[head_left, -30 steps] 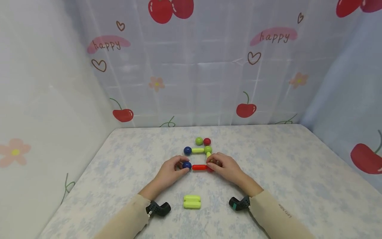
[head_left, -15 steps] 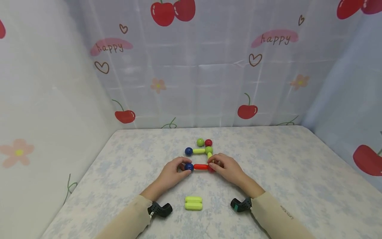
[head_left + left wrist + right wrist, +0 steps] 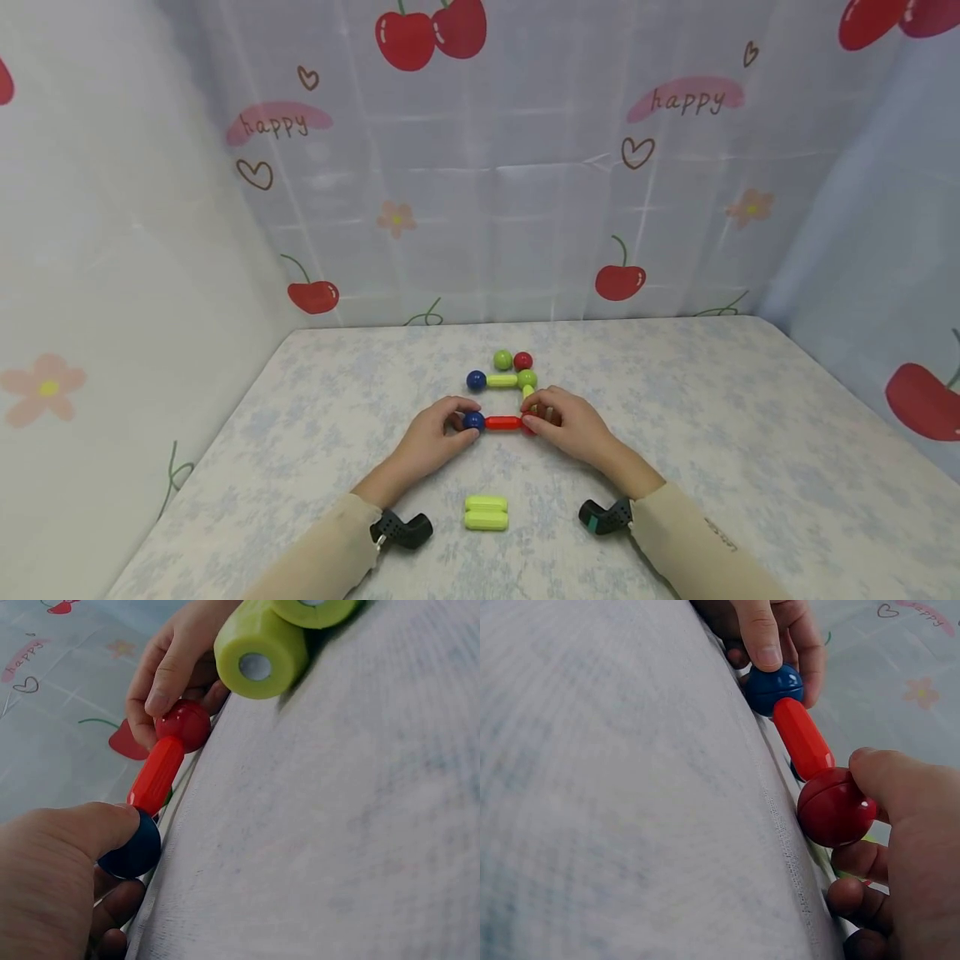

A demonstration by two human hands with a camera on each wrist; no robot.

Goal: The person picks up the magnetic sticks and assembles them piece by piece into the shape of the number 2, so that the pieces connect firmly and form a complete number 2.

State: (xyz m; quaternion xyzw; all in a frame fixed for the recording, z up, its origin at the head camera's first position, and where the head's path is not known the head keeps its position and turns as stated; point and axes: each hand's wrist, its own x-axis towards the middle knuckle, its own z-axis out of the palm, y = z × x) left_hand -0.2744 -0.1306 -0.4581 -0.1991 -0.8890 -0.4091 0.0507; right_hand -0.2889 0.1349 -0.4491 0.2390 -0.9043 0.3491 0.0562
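Glossy blue colours 2 balls in the head view. We see the near blue ball (image 3: 474, 422) pinched between thumb and fingers of the left grip (image 3: 431, 435); the far blue ball (image 3: 476, 381) lies beyond it. A red rod (image 3: 502, 423) runs from the near blue ball to the near red ball (image 3: 528, 430), which the right grip (image 3: 576, 422) pinches and partly covers. Further back, a yellow-green rod (image 3: 502, 381) links the far blue ball to a green ball (image 3: 527, 379); from there a slanting rod (image 3: 528, 392) disappears behind the right fingers. Behind these sit 1 loose green ball (image 3: 502, 360) and 1 loose red ball (image 3: 522, 361), side by side. Closer to us, 2 loose rods (image 3: 486, 521) lie parallel on the cloth-covered surface (image 3: 300, 433). We count 6 balls and 5 rods. Lettering on the right sleeve (image 3: 690, 542) is too small for us to read.

From the left wrist, we find a silvery disc in the end of each loose rod, 1 of them cut off by the top edge. The left thumb hides part of the near blue ball.

From the right wrist, we make out a fine seam round each held ball and flat facets along the red rod, which touches both. Something dark peeks out behind it, too covered to identify.
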